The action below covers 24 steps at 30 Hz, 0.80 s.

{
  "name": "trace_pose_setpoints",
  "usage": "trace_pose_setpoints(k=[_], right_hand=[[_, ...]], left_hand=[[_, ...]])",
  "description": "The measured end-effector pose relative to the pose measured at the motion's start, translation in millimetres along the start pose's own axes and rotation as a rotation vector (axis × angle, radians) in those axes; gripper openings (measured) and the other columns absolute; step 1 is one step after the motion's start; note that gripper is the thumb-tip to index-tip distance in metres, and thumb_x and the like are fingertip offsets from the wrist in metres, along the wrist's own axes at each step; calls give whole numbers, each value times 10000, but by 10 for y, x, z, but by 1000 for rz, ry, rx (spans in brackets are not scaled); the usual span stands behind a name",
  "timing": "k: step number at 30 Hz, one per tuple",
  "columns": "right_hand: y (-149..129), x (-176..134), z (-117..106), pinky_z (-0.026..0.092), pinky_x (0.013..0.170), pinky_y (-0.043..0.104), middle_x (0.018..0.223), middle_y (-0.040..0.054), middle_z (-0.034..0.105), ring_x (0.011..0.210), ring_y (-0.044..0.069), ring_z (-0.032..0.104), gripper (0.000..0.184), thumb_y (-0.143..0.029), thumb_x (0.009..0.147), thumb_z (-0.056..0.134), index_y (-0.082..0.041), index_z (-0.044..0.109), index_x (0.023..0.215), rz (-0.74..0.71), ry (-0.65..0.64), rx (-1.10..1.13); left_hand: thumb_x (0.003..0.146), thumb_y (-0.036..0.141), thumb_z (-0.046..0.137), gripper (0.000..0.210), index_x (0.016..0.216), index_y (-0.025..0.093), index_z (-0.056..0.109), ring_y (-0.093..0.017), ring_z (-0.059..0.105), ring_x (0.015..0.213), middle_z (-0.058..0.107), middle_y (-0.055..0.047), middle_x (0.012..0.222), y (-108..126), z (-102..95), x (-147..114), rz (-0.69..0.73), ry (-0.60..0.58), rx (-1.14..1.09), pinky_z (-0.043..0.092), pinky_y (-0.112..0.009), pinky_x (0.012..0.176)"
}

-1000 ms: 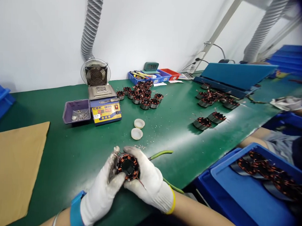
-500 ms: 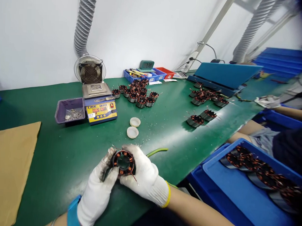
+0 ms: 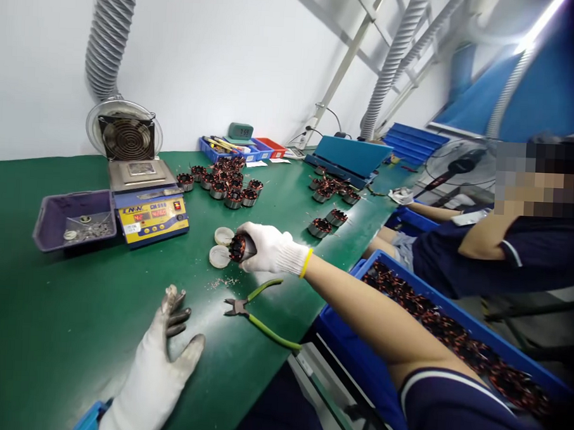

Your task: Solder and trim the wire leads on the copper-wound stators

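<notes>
My right hand (image 3: 269,249), in a white glove with a yellow cuff, grips a copper-wound motor stator (image 3: 237,247) tilted on its side, close to two small round white dishes (image 3: 219,257). Its fingers wrap round the metal outside. My left hand (image 3: 164,355), gloved with dirty fingertips, is open over the green table and holds nothing. Between the hands and the table's front edge lie cutting pliers (image 3: 238,307) with green handles, jaws apart. Small wire scraps (image 3: 224,282) are scattered beside the dishes.
A yellow solder pot (image 3: 153,219) stands at the left beside a purple tray (image 3: 43,230). Several stators (image 3: 233,199) cluster at the back, two more (image 3: 320,227) to the right. A blue bin (image 3: 385,252) full of stators is by the right edge; a co-worker (image 3: 480,249) sits beyond.
My left hand has let go of the stator and opened. My right hand has carried it forward to the dishes, uncovering the pliers. The view has swung to the right.
</notes>
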State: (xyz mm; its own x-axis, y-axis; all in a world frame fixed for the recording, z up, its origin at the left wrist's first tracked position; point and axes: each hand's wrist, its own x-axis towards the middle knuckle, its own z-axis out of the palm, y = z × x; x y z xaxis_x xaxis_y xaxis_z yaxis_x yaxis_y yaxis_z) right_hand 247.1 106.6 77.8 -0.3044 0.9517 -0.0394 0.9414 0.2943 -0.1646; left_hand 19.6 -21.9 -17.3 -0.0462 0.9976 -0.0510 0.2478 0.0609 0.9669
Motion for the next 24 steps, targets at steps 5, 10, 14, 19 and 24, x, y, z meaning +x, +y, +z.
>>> trace_pose_setpoints(k=[5, 10, 14, 19, 24], right_hand=[[-61, 111, -10, 467, 650, 334, 1018, 61, 669, 899, 309, 640, 621, -489, 584, 719, -266, 574, 1146, -23, -81, -101], [-119, 156, -48, 458, 620, 328, 969, 63, 676, 847, 306, 648, 591, -503, 569, 713, -262, 595, 1096, -9, -116, -152], [-113, 134, -168, 456, 634, 325, 1029, 39, 669, 895, 292, 642, 596, -510, 600, 700, -290, 569, 1139, 2, -81, -151], [-142, 420, -565, 451, 653, 292, 1014, 20, 668, 870, 231, 631, 663, -557, 563, 762, -267, 584, 1132, -40, 71, 62], [-573, 1139, -971, 431, 622, 298, 837, 63, 649, 735, 194, 599, 521, -612, 659, 691, -169, 664, 932, -86, 63, 156]], left_hand=[[725, 454, 588, 815, 1426, 126, 331, -294, 621, 1095, 503, -177, 1396, 10, -14, -4, 26, -16, 74, 485, -522, 981], [727, 442, 591, 783, 1410, 131, 367, -295, 623, 1104, 529, -164, 1376, -28, -16, 8, 41, -34, 107, 494, -518, 980], [730, 450, 590, 763, 1391, 120, 399, -293, 633, 1091, 536, -174, 1368, -66, 0, 10, 77, -29, 118, 517, -500, 956], [726, 425, 594, 744, 1376, 106, 423, -291, 639, 1072, 546, -187, 1352, -118, 24, 5, 122, -10, 126, 527, -492, 939], [745, 392, 577, 726, 1388, 99, 407, -288, 640, 1065, 519, -201, 1374, -146, 20, -3, 123, -33, 121, 523, -501, 938]])
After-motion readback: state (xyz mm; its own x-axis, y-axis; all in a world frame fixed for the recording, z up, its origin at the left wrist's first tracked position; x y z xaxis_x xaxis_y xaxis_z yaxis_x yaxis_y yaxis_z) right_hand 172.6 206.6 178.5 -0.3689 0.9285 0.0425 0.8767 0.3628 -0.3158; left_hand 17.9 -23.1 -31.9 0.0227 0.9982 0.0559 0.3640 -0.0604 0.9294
